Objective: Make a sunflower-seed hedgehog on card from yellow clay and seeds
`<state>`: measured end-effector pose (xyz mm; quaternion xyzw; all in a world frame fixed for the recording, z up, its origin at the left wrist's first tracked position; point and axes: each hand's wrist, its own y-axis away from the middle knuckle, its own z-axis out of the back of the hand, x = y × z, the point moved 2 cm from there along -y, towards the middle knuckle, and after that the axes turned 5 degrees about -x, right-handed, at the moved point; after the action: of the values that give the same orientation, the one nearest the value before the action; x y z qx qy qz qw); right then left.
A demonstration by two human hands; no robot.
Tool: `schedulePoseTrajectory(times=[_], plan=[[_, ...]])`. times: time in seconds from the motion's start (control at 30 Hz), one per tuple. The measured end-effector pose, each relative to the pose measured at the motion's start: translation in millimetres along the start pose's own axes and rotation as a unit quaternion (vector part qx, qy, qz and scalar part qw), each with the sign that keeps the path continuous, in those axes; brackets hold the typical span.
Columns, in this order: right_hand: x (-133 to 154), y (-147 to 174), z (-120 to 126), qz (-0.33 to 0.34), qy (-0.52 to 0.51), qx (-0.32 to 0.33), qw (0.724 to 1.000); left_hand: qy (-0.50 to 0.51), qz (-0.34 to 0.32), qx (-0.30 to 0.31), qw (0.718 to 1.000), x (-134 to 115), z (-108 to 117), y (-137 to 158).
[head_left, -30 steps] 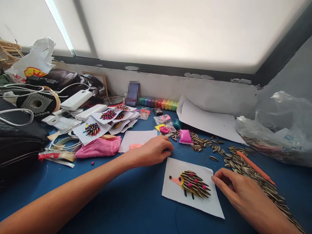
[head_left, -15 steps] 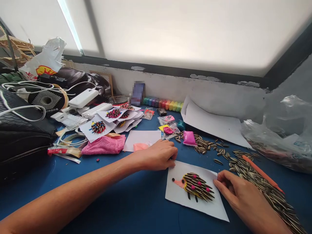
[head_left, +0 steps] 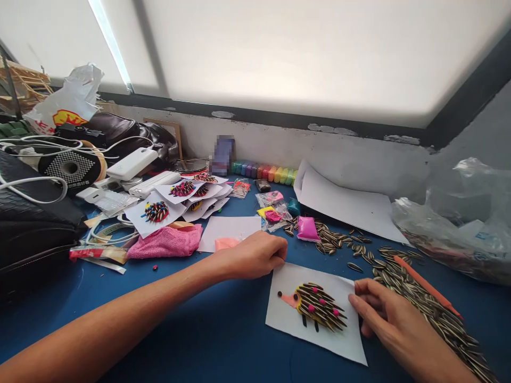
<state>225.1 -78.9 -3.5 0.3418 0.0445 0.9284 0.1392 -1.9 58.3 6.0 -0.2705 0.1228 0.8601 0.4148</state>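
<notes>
A white paper card lies on the blue table in front of me. On it is a hedgehog picture with a pink clay snout, black clay eye, nose and legs, yellow clay at the body's edge, striped sunflower seeds as spines and several magenta clay balls. My left hand is closed at the card's upper left corner, its fingertips mostly turned away from view. At the right edge, the thumb and fingers of my right hand pinch the card. Loose sunflower seeds lie beyond my right hand.
An orange stick-like tool rests on the seeds. Behind are a magenta clay packet, white sheets and a plastic bag. Finished hedgehog cards, a pink cloth and a black bag crowd the left.
The whole view has shifted slightly, with things appearing a little further left. Both hands remain at the card; more of my right fingers shows below its edge.
</notes>
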Motion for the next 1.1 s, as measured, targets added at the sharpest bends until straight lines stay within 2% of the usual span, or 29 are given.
schedulePoseTrajectory(times=[0.1, 0.3, 0.43, 0.53, 0.63, 0.73, 0.9, 0.93, 1.0, 1.1], plan=[[-1, -1, -2, -0.004, -0.014, 0.042, 0.999, 0.018, 0.005, -0.003, 1.0, 2, -2, -1], [0, 2, -1, -0.049, -0.029, 0.056, 0.997, 0.062, 0.007, -0.002, 0.998, 6, -6, -2], [3, 4, -6, -0.076, -0.106, 0.115, 0.985, 0.108, 0.011, 0.006, 0.994, 3, -5, -2], [11, 4, -8, -0.105, -0.162, 0.129, 0.973, 0.155, 0.018, 0.008, 0.988, 1, -3, -3], [22, 4, -5, -0.134, -0.162, 0.1, 0.972, 0.212, 0.025, 0.003, 0.977, 0, -1, -3], [26, 5, 3, -0.144, -0.144, 0.042, 0.978, 0.278, 0.037, -0.01, 0.96, 1, 0, -5], [7, 6, 17, -0.109, -0.109, -0.051, 0.987, 0.359, 0.066, -0.069, 0.929, 12, -7, -12], [1, 5, 18, -0.104, -0.115, -0.051, 0.987, 0.363, 0.07, -0.083, 0.926, 15, -10, -14], [-11, 3, 20, -0.097, -0.131, -0.084, 0.983, 0.355, 0.073, -0.106, 0.926, 19, -16, -16], [-25, -2, 19, -0.077, -0.179, -0.112, 0.974, 0.308, 0.053, -0.128, 0.941, 19, -26, -16]])
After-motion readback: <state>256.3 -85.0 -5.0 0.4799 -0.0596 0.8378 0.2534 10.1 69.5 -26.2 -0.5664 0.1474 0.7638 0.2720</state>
